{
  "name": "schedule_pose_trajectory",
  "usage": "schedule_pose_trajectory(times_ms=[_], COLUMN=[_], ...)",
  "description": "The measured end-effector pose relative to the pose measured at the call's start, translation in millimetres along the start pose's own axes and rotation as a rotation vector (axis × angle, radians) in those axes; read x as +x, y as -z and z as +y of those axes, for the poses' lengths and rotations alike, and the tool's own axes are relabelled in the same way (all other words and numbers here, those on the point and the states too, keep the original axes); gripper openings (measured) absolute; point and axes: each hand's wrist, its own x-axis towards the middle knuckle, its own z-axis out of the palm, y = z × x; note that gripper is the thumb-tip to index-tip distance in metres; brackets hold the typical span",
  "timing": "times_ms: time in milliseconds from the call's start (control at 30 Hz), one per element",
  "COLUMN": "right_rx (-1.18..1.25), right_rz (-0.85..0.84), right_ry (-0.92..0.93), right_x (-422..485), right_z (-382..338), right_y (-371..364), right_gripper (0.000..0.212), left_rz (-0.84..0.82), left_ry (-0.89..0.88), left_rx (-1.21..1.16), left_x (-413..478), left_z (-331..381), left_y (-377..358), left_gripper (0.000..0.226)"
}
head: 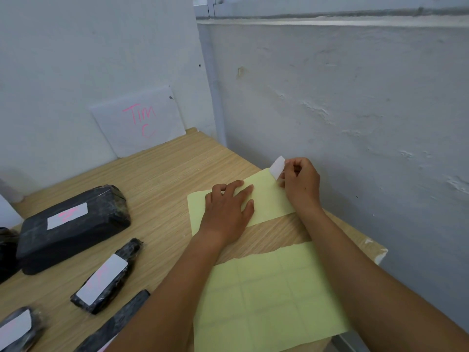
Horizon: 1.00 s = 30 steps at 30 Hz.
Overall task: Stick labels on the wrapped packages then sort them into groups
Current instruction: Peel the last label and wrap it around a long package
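Right hand (300, 185) pinches a white label (277, 166) at the far corner of the backing sheet (269, 199); left hand (228, 207) presses flat on it. Wrapped packages (101, 224) lie left of the sheet, nearer the left hand.

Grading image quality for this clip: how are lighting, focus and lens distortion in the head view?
Head view: soft, even light, no glare, faint shadows under the packages; the wide lens slightly bows the wall ledge; pink writing on the package labels looks washed out; the white label in the right hand is fairly crisp.
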Motion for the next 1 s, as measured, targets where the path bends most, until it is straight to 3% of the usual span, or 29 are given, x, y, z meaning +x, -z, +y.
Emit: schedule_pose_trajectory(times_ms=[167, 433, 533, 667, 733, 867, 1000], right_rx=[0.064, 0.129, 0.05, -0.092, -0.16, -0.308, -0.426], right_rz=[0.211, 0.353, 0.253, 0.082, 0.009, -0.085, -0.121], right_ry=[0.073, 0.125, 0.24, 0.368, 0.432, 0.609, 0.809], right_x=[1, -1, -5, -11, -13, -17, -25], right_z=[3, -2, -1, -3, -4, -8, -21], right_y=[-1, 1, -1, -6, -7, -11, -19], right_gripper=[0.011, 0.01, 0.009, 0.012, 0.012, 0.012, 0.03], left_rz=[0.001, 0.003, -0.014, -0.024, 0.01, 0.139, 0.146], left_ry=[-0.006, 0.0, 0.024, 0.16, 0.187, 0.272, 0.329], left_rx=[-0.018, -0.009, -0.096, -0.526, -0.765, -0.979, -1.216], left_x=[0, 1, 3, 11, 13, 14, 13], left_z=[0, 0, 0, -3, 0, 15, 29], left_y=[0, 1, 2, 15, 25, 39, 52], left_gripper=[0.046, 0.046, 0.043, 0.029, 0.026, 0.019, 0.023])
